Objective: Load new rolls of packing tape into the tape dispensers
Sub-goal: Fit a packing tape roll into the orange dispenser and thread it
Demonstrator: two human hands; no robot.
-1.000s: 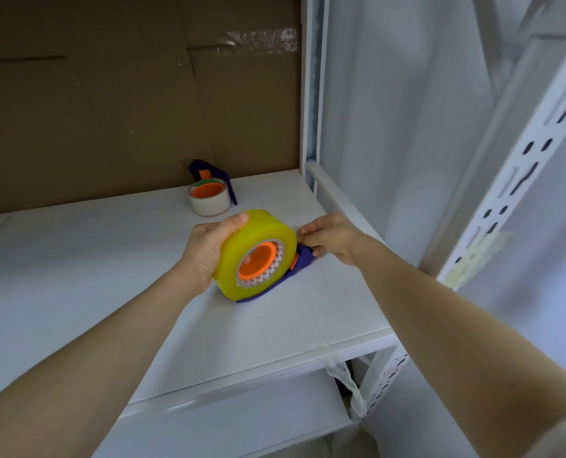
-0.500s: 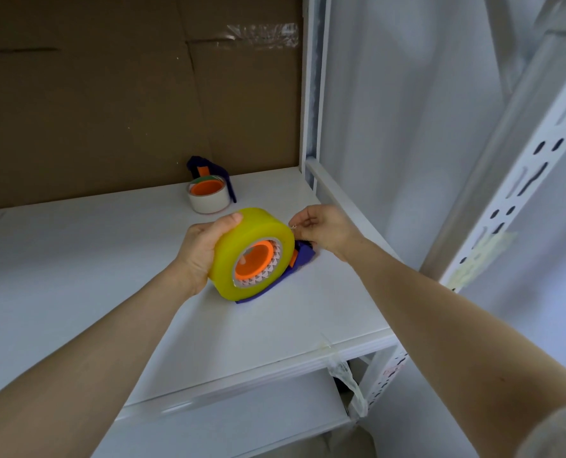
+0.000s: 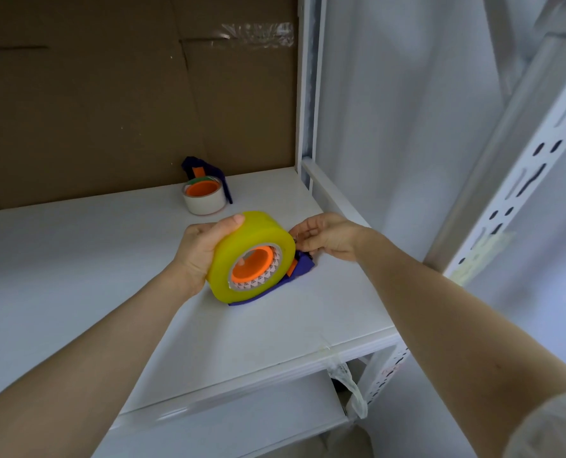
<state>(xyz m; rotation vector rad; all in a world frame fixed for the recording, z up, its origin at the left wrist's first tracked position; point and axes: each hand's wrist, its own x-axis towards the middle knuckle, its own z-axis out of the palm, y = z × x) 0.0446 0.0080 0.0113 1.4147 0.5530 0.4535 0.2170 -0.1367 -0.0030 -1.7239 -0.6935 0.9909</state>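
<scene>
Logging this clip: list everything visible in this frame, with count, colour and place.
yellow tape roll: 1, yellow, orange hub in its core, middle of shelf
blue dispenser: 1, blue, under and right of that roll
white tape roll: 1, whitish, orange hub, back of shelf
second dispenser: 1, blue with orange, around the white roll
shelf: 1, white
cardboard: 1 panel, brown, behind shelf
upright: 1, white, slotted, right
left hand: grips the yellow roll
right hand: fingertips at that roll's right edge; grasp unclear
</scene>
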